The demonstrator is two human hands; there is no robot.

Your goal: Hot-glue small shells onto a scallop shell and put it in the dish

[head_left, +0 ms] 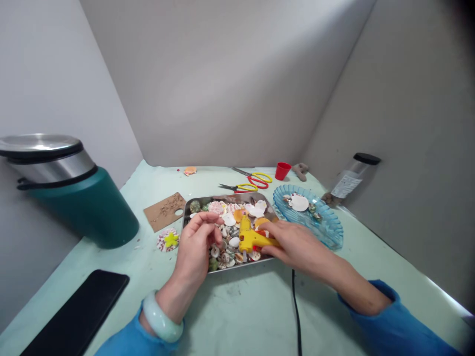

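A metal tray [200, 202] full of mixed seashells sits in the middle of the pale green table. My left hand [196, 247] hovers over its left side with fingers curled in a pinch; what they hold is too small to make out. Wrapped around a yellow glue gun [249, 238], my right hand [293, 242] rests on the tray's right part, with the gun lying over the shells. The gun's black cord [296, 306] runs toward me.
A blue glass dish [326, 230] with a few shells stands right of the tray. Behind are two yellow-handled scissors [256, 181], a red cup [282, 170] and a clear jar [352, 179]. Left are a green bin [85, 202], brown card [164, 211], a shell piece [168, 241] and a black phone [79, 314].
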